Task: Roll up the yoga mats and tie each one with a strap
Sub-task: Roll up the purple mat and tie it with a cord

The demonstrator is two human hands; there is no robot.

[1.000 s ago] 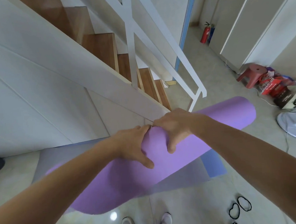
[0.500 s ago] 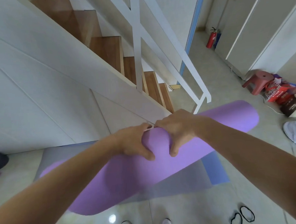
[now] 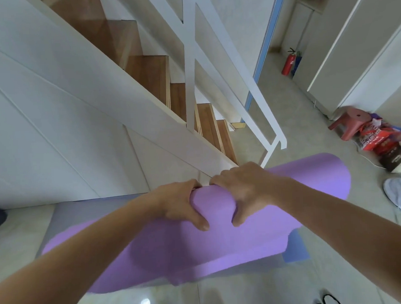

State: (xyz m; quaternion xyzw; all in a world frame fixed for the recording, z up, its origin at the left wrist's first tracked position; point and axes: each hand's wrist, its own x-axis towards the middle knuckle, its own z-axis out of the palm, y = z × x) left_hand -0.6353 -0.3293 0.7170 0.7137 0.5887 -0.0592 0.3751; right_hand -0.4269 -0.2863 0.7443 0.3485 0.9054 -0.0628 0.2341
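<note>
A person stands at the foot of a wooden staircase (image 3: 148, 71) with a white railing (image 3: 235, 85), holding a purple yoga mat (image 3: 176, 250) out in front of them. The mat is rolled into a thick tube that slants from lower left to upper right, with its free edge showing along the near side. Both hands grip the roll at its middle, close together. The left hand (image 3: 181, 204) and the right hand (image 3: 245, 191) each curl their fingers over the far side while the thumbs press into the near side. Below the roll, a grey mat (image 3: 65, 212) lies flat on the tiled floor, with a blue mat (image 3: 295, 249) peeking out beside it. Black strap loops (image 3: 331, 301) lie on the floor at lower right, well apart from the hands. Farther off stand a red stool (image 3: 349, 123) and a fire extinguisher (image 3: 289, 64).
</note>
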